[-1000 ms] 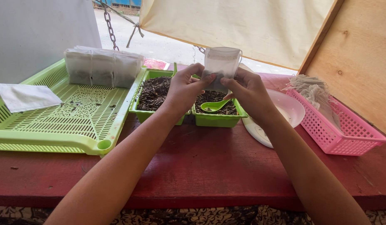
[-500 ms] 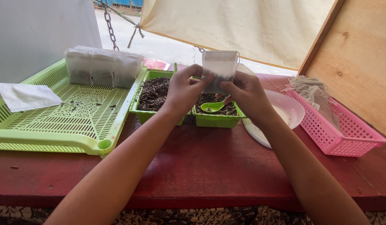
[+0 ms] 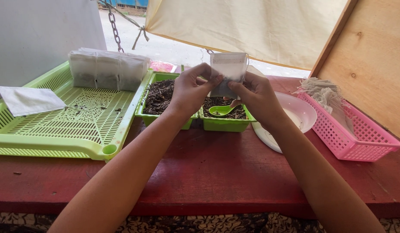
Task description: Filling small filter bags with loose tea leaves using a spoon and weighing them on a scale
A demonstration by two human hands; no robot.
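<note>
On the table [image 3: 217, 168], the tray [image 3: 57, 142] lay at the left, with a row of filled bags [image 3: 107, 69] at its back. Right of it stood 2 tubs of soil [image 3: 159, 97], a spoon [image 3: 221, 111] in the right one. Further right were a plate [image 3: 301, 114] and then a basket [image 3: 351, 138].

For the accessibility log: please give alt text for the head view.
Both hands, left hand and right hand, hold a small white pouch upright above green tubs of dark soil with a green scoop; a green tray lies left, a pink basket right.
</note>
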